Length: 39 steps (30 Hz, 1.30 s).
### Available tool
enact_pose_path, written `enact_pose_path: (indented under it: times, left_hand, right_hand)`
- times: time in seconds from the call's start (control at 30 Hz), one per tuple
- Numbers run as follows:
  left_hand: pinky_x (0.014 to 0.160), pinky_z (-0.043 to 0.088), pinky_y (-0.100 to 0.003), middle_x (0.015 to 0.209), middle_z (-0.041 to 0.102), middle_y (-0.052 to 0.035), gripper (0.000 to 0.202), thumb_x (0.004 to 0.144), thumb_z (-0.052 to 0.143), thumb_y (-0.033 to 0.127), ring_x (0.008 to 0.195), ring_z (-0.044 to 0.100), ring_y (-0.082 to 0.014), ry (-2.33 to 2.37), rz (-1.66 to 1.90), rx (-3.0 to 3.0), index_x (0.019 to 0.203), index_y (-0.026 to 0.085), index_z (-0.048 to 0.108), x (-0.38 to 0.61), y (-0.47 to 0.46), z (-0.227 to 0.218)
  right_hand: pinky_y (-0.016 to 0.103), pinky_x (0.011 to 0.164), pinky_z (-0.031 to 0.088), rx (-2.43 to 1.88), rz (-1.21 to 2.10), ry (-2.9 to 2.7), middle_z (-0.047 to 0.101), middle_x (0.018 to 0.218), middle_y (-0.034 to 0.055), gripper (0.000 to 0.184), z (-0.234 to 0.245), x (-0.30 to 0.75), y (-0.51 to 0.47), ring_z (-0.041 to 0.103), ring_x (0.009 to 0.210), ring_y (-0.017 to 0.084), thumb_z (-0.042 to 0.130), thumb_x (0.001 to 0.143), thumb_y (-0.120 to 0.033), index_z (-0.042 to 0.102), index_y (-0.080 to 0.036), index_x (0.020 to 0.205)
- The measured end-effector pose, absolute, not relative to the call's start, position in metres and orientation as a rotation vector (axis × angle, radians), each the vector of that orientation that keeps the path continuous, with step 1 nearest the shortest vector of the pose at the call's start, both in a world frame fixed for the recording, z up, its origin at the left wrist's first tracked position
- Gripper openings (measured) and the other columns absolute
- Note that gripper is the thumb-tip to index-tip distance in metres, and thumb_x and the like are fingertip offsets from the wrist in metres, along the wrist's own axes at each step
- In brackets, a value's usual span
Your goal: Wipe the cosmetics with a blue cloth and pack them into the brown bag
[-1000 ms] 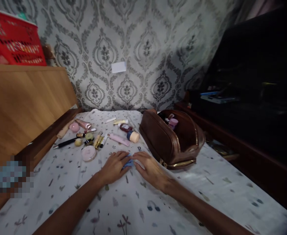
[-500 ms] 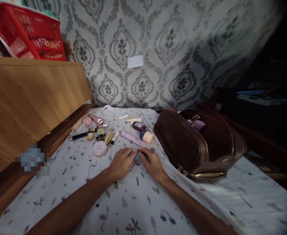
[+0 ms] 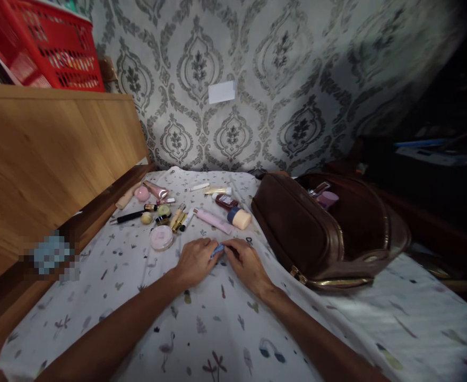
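Low over the printed sheet, my left hand [image 3: 197,261] is closed round a small light-blue item [image 3: 217,250], mostly hidden by the fingers, so I cannot make out its kind. My right hand [image 3: 246,263] meets it from the other side, thumb and fingers pinched at the item's end. Beyond the hands lie a pink tube [image 3: 213,220], a round pale-pink compact [image 3: 162,238] and a bottle with a cream cap and dark-blue band [image 3: 239,217]. Behind these are a dark-red bottle [image 3: 224,201] and a yellowish tube [image 3: 218,190].
An open brown bag [image 3: 297,228] stands at the right, with a purple item [image 3: 328,199] in its mouth. More cosmetics, among them a black pen-like stick [image 3: 130,217], lie at left. A wooden cabinet [image 3: 58,143] bears a red basket [image 3: 62,48]. A patterned wall closes the back.
The light-blue item has tilted between my fingers and more of it shows. Both hands stay nearly in place, while the view has shifted slightly.
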State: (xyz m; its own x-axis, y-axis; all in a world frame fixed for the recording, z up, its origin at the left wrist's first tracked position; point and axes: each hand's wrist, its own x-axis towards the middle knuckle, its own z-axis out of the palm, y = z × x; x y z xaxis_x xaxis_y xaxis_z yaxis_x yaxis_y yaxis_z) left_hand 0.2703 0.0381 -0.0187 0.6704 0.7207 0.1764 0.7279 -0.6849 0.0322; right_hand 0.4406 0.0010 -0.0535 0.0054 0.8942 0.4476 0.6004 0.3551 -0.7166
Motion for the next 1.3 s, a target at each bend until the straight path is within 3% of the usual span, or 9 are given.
enact_pose_path:
  times: [0.53, 0.83, 1.13, 1.3]
  left_hand:
    - [0.073, 0.049, -0.032, 0.096, 0.074, -0.0034, 0.019, 0.099, 0.044, 0.027, 0.09, 0.069, -0.0217, -1.287, -0.26, -2.755, 0.11, 0.022, 0.059, 0.265, 0.04, -0.015]
    - [0.098, 0.044, -0.046, 0.118, 0.066, -0.0203, 0.031, 0.099, 0.039, 0.021, 0.121, 0.055, -0.0344, -1.445, -0.267, -2.479, 0.116, 0.009, 0.062, 0.253, 0.088, -0.008]
    - [0.099, 0.044, -0.045, 0.118, 0.066, -0.0169, 0.033, 0.097, 0.044, 0.024, 0.121, 0.055, -0.0339, -1.493, -0.182, -2.454, 0.122, 0.013, 0.063, 0.26, 0.095, -0.01]
    - [0.089, 0.051, -0.045, 0.122, 0.063, -0.0174, 0.036, 0.098, 0.041, 0.023, 0.116, 0.057, -0.0353, -1.523, -0.15, -2.46, 0.126, 0.014, 0.062, 0.263, 0.091, -0.003]
  right_hand:
    - [0.037, 0.082, 0.053, -1.373, 0.381, -1.704, 0.073, 0.094, 0.0094, 0.024, -0.051, 0.439, -0.001, 0.066, 0.089, 0.023, 0.049, 0.091, -0.022, 0.072, -0.017, 0.098]
    - [0.035, 0.077, 0.053, -1.428, 0.374, -1.68, 0.072, 0.089, 0.0088, 0.024, -0.053, 0.44, -0.002, 0.065, 0.082, 0.022, 0.05, 0.088, -0.019, 0.072, -0.016, 0.097]
    - [0.036, 0.082, 0.053, -1.419, 0.364, -1.695, 0.072, 0.092, 0.0078, 0.023, -0.055, 0.44, 0.0, 0.066, 0.088, 0.022, 0.05, 0.089, -0.019, 0.072, -0.018, 0.097]
    - [0.035, 0.085, 0.053, -1.398, 0.343, -1.692, 0.073, 0.094, 0.0084, 0.023, -0.057, 0.441, 0.0, 0.067, 0.091, 0.022, 0.05, 0.089, -0.018, 0.071, -0.018, 0.096]
